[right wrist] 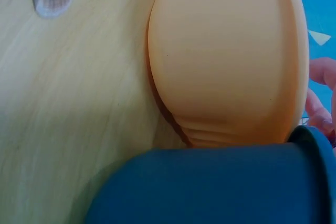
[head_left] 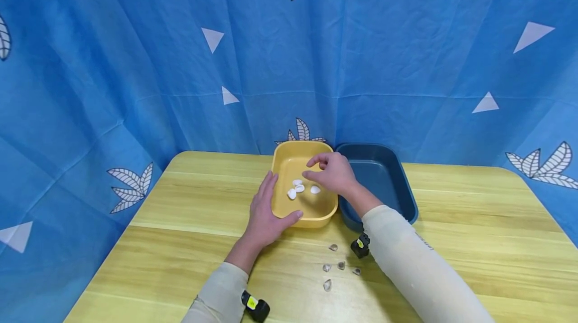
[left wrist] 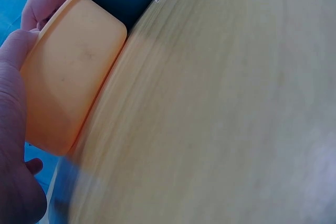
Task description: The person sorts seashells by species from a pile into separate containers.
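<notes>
Several white shells (head_left: 315, 189) lie inside a yellow tray (head_left: 289, 216). My left hand (head_left: 266, 216) holds the tray at its near left corner, the thumb over the front rim and the fingers along the left side. Above the tray's right half hovers my right hand (head_left: 335, 171), thumb and index finger apart, with nothing visible between them. The left wrist view shows the left thumb (left wrist: 16, 51) at the rim of the tray (left wrist: 79, 66). Only part of the right hand (right wrist: 323, 95) appears in the right wrist view, past the far rim.
A dark blue tray (head_left: 408, 197) stands against the right side of the yellow one, partly under the right forearm. Several greyish-brown shells (head_left: 327, 285) lie on the wooden table (head_left: 474, 222) in front of the trays. A blue curtain (head_left: 384, 62) hangs behind.
</notes>
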`<state>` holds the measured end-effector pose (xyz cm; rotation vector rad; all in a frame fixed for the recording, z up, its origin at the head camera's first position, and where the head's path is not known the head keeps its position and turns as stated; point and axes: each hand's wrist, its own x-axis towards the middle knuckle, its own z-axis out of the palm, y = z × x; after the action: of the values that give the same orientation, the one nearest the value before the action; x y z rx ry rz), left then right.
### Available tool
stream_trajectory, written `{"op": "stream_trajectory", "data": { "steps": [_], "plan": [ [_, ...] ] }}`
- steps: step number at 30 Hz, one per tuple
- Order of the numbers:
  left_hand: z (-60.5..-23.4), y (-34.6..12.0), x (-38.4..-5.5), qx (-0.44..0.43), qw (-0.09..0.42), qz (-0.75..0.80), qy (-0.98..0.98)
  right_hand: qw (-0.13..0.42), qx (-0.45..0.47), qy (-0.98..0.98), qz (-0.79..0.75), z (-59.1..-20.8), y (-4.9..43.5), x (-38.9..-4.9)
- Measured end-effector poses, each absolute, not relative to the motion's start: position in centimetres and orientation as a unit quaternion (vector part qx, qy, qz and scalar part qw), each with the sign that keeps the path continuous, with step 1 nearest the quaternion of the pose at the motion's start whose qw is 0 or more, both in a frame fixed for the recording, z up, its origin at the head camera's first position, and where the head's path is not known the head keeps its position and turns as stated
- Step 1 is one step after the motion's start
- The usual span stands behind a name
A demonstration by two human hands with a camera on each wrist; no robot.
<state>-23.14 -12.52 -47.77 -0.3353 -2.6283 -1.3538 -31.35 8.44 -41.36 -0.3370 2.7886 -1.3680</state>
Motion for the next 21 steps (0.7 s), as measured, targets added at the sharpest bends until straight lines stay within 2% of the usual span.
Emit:
{"op": "stream_trajectory", "data": {
  "steps": [21],
  "plan": [
    [-47.7,-12.4,-23.2,-0.105,0.08,-0.447,-0.885,-0.031,-0.175,0.88,-0.441,-39.0,10.5,-26.1]
  ]
}}
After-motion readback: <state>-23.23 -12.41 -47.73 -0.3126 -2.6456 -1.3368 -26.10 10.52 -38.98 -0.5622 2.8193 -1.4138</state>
